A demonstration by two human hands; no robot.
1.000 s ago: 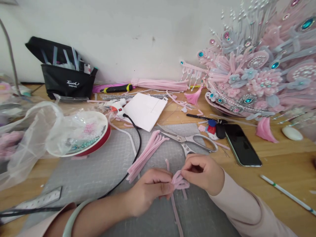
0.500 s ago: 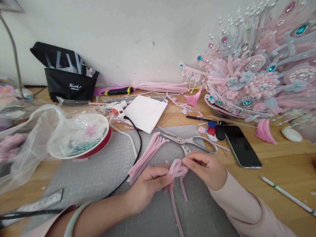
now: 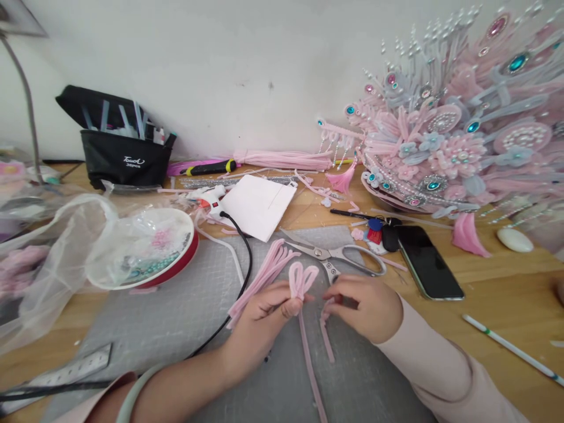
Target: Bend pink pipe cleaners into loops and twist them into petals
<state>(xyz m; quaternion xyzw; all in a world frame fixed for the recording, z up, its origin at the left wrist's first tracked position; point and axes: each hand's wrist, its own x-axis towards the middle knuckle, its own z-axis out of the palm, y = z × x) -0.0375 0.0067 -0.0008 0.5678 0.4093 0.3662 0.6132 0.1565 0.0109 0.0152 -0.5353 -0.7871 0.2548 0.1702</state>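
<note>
Pinched between the thumb and fingers of my left hand (image 3: 264, 311) is a looped pink pipe cleaner (image 3: 302, 279), its loops standing upright. A long pink stem (image 3: 309, 364) runs down below it toward the front edge of the view. Just to the right, my right hand (image 3: 363, 305) has its fingers closed on a short crinkled pink strip (image 3: 326, 338) that hangs down. A bundle of folded pink stems (image 3: 259, 276) lies on the grey cutting mat (image 3: 176, 329) behind my left hand. Silver scissors (image 3: 324, 254) lie behind my right hand, with their blades toward the left.
A white-and-red bowl (image 3: 187, 258) of beads and a glue gun (image 3: 214, 201) with a black cable lie left. White card (image 3: 259, 205) is behind the mat. At right are a phone (image 3: 429, 261), a pen (image 3: 511, 346) and a large beaded pink headpiece (image 3: 453, 141).
My right hand has come away from the loops and lowered slightly, with a strip at its fingers. The loops in my left hand have turned upright and moved a little left and up.
</note>
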